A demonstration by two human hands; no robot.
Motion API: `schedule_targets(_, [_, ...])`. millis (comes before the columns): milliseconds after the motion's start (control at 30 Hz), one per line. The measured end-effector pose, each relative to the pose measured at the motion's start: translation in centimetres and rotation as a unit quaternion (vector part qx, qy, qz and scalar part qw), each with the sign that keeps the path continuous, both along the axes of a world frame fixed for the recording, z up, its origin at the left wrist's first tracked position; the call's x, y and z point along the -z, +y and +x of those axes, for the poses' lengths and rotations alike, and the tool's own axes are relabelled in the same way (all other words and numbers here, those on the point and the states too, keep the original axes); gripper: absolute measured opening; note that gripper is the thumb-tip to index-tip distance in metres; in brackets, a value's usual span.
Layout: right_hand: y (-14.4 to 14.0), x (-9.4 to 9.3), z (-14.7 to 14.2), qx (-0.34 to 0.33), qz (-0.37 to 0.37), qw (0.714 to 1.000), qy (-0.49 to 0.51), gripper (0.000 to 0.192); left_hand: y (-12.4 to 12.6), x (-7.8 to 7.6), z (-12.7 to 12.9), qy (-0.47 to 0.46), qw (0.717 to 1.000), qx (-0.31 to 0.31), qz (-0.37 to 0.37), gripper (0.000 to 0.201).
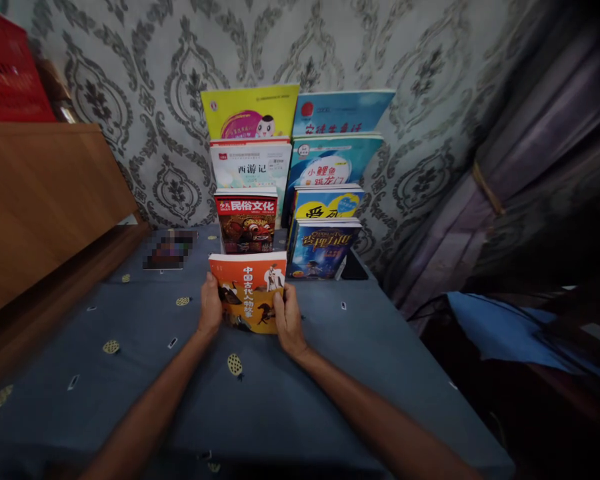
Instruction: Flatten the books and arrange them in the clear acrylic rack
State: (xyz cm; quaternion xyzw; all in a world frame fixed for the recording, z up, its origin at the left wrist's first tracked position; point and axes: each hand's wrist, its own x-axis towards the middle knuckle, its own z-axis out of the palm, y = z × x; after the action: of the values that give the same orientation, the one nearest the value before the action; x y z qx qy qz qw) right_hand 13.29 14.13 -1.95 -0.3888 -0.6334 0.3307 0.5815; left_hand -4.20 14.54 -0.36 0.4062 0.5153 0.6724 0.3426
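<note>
An orange book (249, 293) with white Chinese lettering stands nearly upright between my hands. My left hand (211, 305) grips its left edge, and my right hand (289, 319) closes on its right edge with the thumb on the cover. Right behind it stands a red book (247, 223), then a white book (253, 167) and a tall yellow-green book (253, 110). The column to the right has a dark blue book (323, 250) in front. Rising behind that are a blue-and-yellow book (329, 203), a teal book (335, 160) and a taller blue book (343, 110).
A blue cloth with pineapple prints covers the table (180, 380). One flat item (170, 250), partly pixelated, lies at the back left. A wooden panel (45, 207) borders the left, a red box (10, 67) above it. Patterned wall behind; a curtain (480, 173) hangs right.
</note>
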Motion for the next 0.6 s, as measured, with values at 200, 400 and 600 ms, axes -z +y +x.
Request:
schedule_targets(200, [0.0,0.0,0.1,-0.007,0.003,1.0,0.007,0.025,-0.8,-1.2,0.6,0.048,0.996,-0.058,0.047,0.063])
schedule_targets(400, [0.2,-0.1,0.4,-0.007,0.003,1.0,-0.005,0.028,-1.0,-2.2,-0.8,0.12,0.991,-0.007,0.051,0.06])
schedule_targets(600, [0.3,-0.4,0.5,-0.004,0.02,1.0,-0.006,0.029,-1.2,-3.2,-1.9,0.202,0.977,0.047,0.056,0.064])
